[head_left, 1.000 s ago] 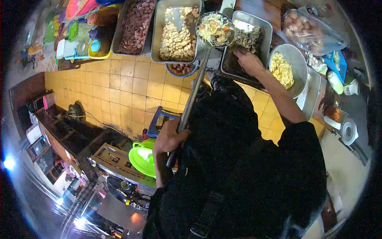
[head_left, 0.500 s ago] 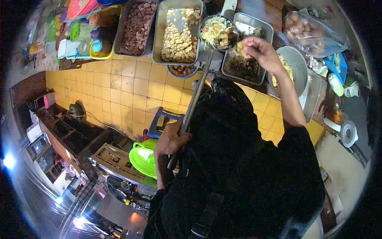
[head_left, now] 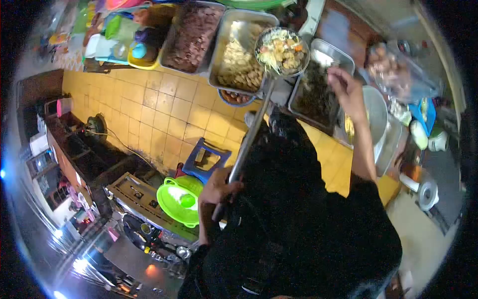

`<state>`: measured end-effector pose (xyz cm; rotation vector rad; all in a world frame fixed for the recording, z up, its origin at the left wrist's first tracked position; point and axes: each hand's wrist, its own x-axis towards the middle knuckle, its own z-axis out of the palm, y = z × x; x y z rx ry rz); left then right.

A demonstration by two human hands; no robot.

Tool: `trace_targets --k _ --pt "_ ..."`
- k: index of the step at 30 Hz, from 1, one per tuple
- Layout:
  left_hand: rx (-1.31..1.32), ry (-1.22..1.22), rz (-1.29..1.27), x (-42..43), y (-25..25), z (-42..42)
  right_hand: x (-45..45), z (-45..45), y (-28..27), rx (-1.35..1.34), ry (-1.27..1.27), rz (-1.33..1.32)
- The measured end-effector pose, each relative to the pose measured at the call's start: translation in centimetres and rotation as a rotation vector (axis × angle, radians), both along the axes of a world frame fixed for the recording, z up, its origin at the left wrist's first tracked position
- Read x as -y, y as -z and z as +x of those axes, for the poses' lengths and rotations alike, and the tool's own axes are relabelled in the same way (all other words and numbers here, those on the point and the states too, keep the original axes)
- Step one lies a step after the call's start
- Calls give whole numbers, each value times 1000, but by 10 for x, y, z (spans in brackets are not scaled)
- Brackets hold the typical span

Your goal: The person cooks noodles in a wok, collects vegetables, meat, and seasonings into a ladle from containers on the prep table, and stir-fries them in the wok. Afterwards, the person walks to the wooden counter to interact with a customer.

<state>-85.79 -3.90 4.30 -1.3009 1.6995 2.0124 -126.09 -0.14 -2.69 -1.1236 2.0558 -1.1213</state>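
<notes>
My left hand (head_left: 218,188) is wrapped round the long metal handle of a ladle (head_left: 249,139). The ladle's round bowl holds shredded cabbage and other food (head_left: 282,51), level with the trays. My right hand (head_left: 347,88) is raised over a metal tray of dark food (head_left: 318,94), its thumb and fingers close together; whether anything is between them is too small to tell. Left of the ladle bowl stands a tray of pale sliced pieces (head_left: 242,55). Right of my right hand, a colander (head_left: 377,112) with yellow noodles is partly hidden by my forearm.
A tray of reddish slices (head_left: 193,37) stands further left. At right are a bag of round items (head_left: 391,70) and a blue basket (head_left: 424,117). Below are a blue stool (head_left: 206,159), a green basket (head_left: 180,200) and yellow floor tiles (head_left: 169,107).
From the dark-food tray, my right hand rose beside the ladle bowl, then moved right, away from it. The view has shifted and tilted. My left hand still grips the handle.
</notes>
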Motion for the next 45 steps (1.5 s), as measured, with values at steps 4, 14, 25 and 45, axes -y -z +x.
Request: trace_targets --k 4,14,25,45 --pt "-199 -342 144 -13 -3 16 18 37 -15 -82 -30 227" --pt "-394 -750 158 10 -5 123 120 181 -74 -148 -370 143" --pt "-337 -1280 -219 80 69 269 202 504 -65 -175 -1872 364" --pt "-92 -2408 -600 114 102 541 355 963 -48 483 -1916 1161"
